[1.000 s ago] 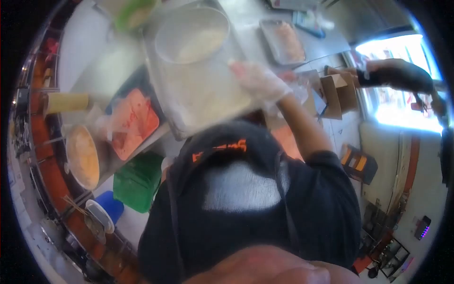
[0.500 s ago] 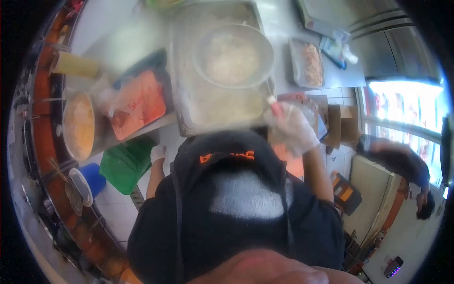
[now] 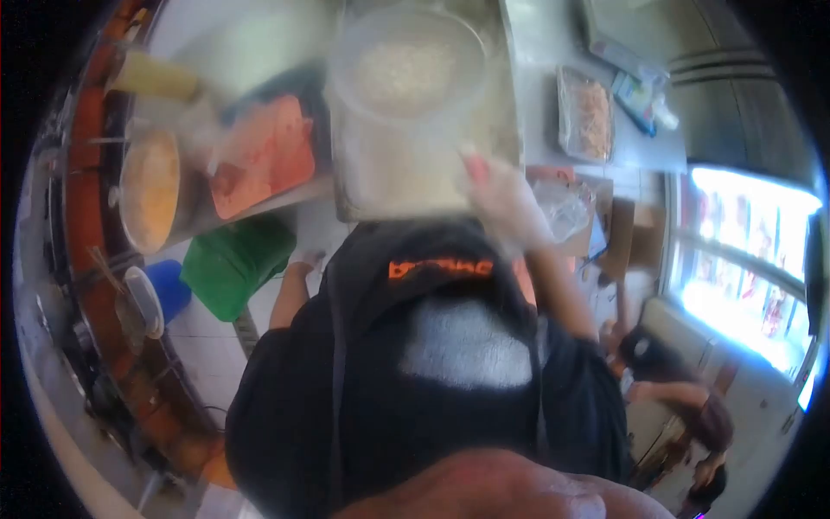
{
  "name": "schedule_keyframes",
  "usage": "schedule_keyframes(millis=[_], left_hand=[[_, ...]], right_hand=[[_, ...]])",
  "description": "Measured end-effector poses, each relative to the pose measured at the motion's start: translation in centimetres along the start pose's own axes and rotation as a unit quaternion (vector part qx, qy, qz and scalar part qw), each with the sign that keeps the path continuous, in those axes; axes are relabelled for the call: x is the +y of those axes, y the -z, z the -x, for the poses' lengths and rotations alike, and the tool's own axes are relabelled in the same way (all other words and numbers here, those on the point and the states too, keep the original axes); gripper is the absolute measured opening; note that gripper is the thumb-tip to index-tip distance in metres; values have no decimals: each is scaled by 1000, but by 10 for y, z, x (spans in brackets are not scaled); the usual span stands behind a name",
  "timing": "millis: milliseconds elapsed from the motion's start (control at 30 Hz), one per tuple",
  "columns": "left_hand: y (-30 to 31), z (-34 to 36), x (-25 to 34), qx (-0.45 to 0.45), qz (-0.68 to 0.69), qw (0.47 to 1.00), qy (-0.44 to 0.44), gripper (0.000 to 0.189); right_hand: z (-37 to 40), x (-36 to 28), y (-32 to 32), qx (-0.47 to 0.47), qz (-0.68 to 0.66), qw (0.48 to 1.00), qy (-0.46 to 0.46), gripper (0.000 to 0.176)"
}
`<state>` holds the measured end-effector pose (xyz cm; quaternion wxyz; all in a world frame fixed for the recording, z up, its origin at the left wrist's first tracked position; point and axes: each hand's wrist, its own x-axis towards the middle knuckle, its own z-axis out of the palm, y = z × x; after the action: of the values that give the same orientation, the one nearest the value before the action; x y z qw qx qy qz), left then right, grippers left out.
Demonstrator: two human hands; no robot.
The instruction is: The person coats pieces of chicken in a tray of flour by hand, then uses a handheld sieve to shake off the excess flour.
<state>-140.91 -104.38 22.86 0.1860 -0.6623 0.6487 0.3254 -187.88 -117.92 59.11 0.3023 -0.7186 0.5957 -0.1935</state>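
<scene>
My right hand (image 3: 506,203), in a clear glove and blurred, is closed round a red-handled tool (image 3: 475,166) over the right edge of a large metal tray (image 3: 415,186). The tool's far end is too smeared to make out. A round sieve-like pan (image 3: 411,65) with pale crumbly stuff in it lies over the tray's far part. My left hand (image 3: 308,258) hangs low beside the dark apron, near a green bin (image 3: 232,266); its fingers are too blurred to read.
Left are a red board (image 3: 264,156), a pot of orange-yellow contents (image 3: 151,192) and a blue container (image 3: 173,290). Right are a clear tub of pinkish food (image 3: 588,117), a plastic bag (image 3: 564,212) and cardboard boxes (image 3: 635,238). Another person (image 3: 683,394) is at lower right.
The view has shifted, so the tray sits higher and further right. My right hand has moved nearer the tray's middle, apart from the pan. The other person has moved lower and leftward.
</scene>
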Motion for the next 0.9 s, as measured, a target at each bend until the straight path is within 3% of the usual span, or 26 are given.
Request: schedule_keyframes(millis=[33,67,100,133,233,267,300,367,400,433,467,500,533,600,633,667,700,733,767,800,833,867,900], left_hand=[[6,-3,5,-25,-42,998,-39,36],[21,5,20,21,53,995,85,37],[23,13,28,202,-45,978,-16,37],[44,25,39,153,-2,988,13,35],[46,18,21,46,51,997,19,33],[38,20,11,9,77,997,10,32],[44,21,10,13,81,997,14,32],[50,19,42,102,86,987,87,31],[48,17,51,108,94,985,91,31],[49,16,48,106,94,982,121,32],[58,13,36,98,79,982,140,33],[62,13,25,91,59,986,124,33],[58,19,16,126,127,981,70,34],[70,28,9,161,187,969,10,36],[96,19,9,57,209,975,-42,37],[123,15,7,-54,220,970,-92,39],[168,39,37,-65,222,963,-141,37],[226,75,87,-79,224,953,-189,35],[273,86,122,-77,246,942,-216,32],[307,94,146,-80,266,929,-244,30],[324,98,170,152,101,916,-357,28],[337,100,193,369,-69,816,-440,28],[357,97,219,221,227,881,-352,29]], right_hand=[[24,-2,13,-19,-79,995,-64,37],[43,1,15,-12,-70,993,-94,36],[33,15,20,-7,-59,991,-116,35],[30,10,25,8,80,996,30,38],[-30,-19,-7,-62,64,995,-37,41],[-23,-50,-5,-13,-26,995,-98,40],[-11,-45,-2,-16,-24,995,-92,40],[19,18,25,42,61,989,124,38],[27,19,37,-44,-38,992,-109,36],[18,19,36,-44,-39,992,-110,36],[3,14,28,-16,59,998,16,35],[-11,8,23,13,160,978,136,33],[-33,-6,12,-41,-2,996,-77,30],[-16,8,7,-41,-10,996,-72,27],[-20,10,13,-40,-8,998,-45,27],[6,8,30,17,119,986,112,28],[7,6,40,32,116,987,106,28],[11,3,47,-56,6,997,-48,31],[15,5,50,-143,-111,963,-199,33],[14,7,37,-132,-120,962,-206,33],[1,18,19,-101,47,993,-44,34],[-4,22,5,-66,212,967,121,35],[2,10,7,-61,206,969,120,35]])
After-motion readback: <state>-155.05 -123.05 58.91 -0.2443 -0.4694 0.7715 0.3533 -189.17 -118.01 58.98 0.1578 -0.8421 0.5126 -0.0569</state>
